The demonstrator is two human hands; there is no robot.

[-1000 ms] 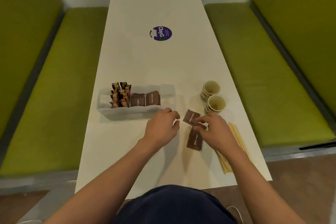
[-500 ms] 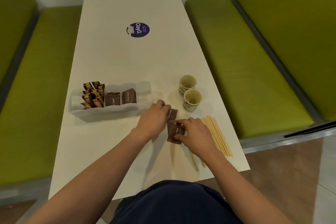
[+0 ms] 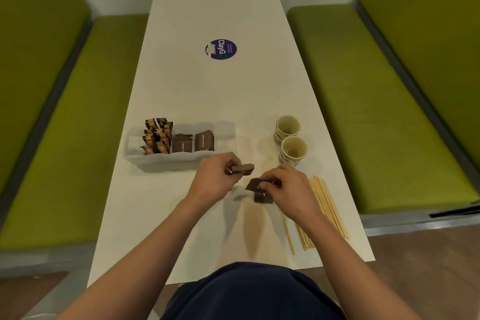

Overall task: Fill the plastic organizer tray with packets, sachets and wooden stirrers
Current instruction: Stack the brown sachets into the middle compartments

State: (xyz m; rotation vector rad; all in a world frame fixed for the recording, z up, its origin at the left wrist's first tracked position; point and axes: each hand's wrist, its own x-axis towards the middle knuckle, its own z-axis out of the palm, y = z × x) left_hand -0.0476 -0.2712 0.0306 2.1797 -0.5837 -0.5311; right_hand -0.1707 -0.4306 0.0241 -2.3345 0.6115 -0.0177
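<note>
Organizer tray (image 3: 166,161) part filled – both hands on sachets just in front of its right end.
Tray sits on the white table (image 3: 207,91): orange-and-black packets (image 3: 157,138) upright toward its left, brown sachets (image 3: 193,143) in the middle. Left hand (image 3: 215,179), fingers curled, pinches a small sachet stack (image 3: 242,169) near the tray's front wall. Right hand (image 3: 288,189), further right, fingertips together – pinching loose sachets (image 3: 255,186). Wooden stirrers (image 3: 327,205) and paper cups (image 3: 287,126) right of the tray; purple sticker (image 3: 220,49) well behind it.
</note>
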